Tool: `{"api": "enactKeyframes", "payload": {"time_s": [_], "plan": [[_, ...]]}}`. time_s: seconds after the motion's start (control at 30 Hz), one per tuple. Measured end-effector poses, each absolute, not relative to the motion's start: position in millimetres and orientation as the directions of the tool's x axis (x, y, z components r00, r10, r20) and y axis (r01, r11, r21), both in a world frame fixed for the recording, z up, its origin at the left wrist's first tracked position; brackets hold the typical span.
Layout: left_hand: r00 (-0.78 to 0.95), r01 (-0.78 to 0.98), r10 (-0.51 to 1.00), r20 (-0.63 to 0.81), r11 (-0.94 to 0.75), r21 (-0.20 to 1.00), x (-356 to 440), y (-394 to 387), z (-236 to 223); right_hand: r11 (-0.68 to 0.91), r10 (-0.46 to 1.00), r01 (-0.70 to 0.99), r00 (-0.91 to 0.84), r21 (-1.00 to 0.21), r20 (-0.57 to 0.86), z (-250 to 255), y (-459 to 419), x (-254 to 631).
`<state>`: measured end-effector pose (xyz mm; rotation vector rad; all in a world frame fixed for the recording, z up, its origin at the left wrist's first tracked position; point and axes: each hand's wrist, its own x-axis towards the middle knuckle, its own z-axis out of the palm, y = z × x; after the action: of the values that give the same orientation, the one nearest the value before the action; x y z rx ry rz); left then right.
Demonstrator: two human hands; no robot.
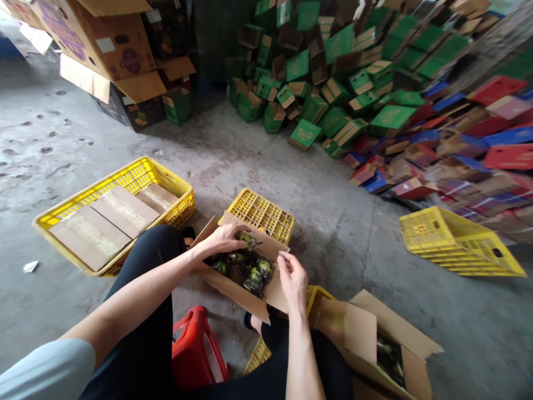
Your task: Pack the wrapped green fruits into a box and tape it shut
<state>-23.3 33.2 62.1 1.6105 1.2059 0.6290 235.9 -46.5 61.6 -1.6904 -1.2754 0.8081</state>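
An open cardboard box (245, 303) sits in front of me, its flaps spread. Inside it lie several clear, dark-printed plastic bags of green produce (257, 278); the exact kind is too small to tell. My left hand (227, 238) reaches over the far left side, its fingers closed around one such bag (250, 240) at the top of the pile. At the box's right edge is my right hand (293, 278), with thumb and fingers pinched together beside the corner of a flap (280, 251). Whether the pinch holds that flap or something small cannot be made out.
A yellow crate (189, 208) with taped cartons stands left. Another yellow crate (266, 214) lies beyond the box. An open carton (362, 333) stands right, a red stool (194, 353) below. Stacked yellow crates (449, 244), green boxes (306, 133) and red-and-blue boxes (416, 186) lie farther off.
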Motion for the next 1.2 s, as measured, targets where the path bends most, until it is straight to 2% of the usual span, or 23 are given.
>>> {"api": "enactKeyframes", "payload": {"time_s": [0.1, 0.27, 0.33, 0.4, 0.5, 0.63, 0.7, 0.83, 0.93, 1.0, 1.2], "plan": [[0.457, 0.559, 0.883, -0.11, -0.189, 0.807, -33, 32, 59, -0.05, 0.979, 0.603, 0.186, -0.797, 0.08, 51, -50, 241], [0.665, 0.641, 0.734, -0.138, -0.467, 0.609, -30, 18, 41, 0.035, 0.989, 0.755, 0.066, -0.654, 0.129, 37, -56, 239], [0.684, 0.677, 0.702, -0.201, -0.506, 0.535, -27, 14, 34, 0.036, 0.993, 0.775, 0.043, -0.631, 0.109, 34, -57, 238], [0.673, 0.708, 0.686, -0.275, -0.491, 0.508, -24, 12, 28, 0.032, 0.996, 0.787, 0.028, -0.616, 0.087, 33, -57, 237], [0.638, 0.728, 0.704, -0.312, -0.42, 0.541, -21, 13, 24, 0.006, 0.998, 0.807, 0.034, -0.591, 0.057, 35, -57, 236], [0.598, 0.658, 0.779, -0.19, -0.341, 0.672, -17, 17, 23, -0.078, 0.996, 0.754, 0.091, -0.652, -0.014, 49, -54, 232], [0.576, 0.576, 0.809, -0.117, -0.3, 0.761, -13, 18, 23, -0.092, 0.995, 0.659, 0.097, -0.747, -0.037, 59, -53, 229], [0.531, 0.427, 0.847, -0.024, -0.244, 0.871, -7, 20, 25, -0.128, 0.99, 0.339, 0.1, -0.932, -0.1, 71, -50, 226], [0.523, 0.341, 0.852, -0.025, -0.182, 0.922, -5, 21, 30, -0.149, 0.984, 0.146, 0.123, -0.978, -0.131, 72, -51, 226], [0.555, 0.24, 0.83, -0.051, -0.101, 0.965, -4, 21, 35, -0.146, 0.982, 0.074, 0.13, -0.986, -0.136, 71, -52, 228], [0.67, -0.013, 0.728, -0.143, 0.204, 0.979, 2, 19, 46, -0.153, 0.977, 0.019, 0.152, -0.988, -0.148, 72, -52, 229]]}}
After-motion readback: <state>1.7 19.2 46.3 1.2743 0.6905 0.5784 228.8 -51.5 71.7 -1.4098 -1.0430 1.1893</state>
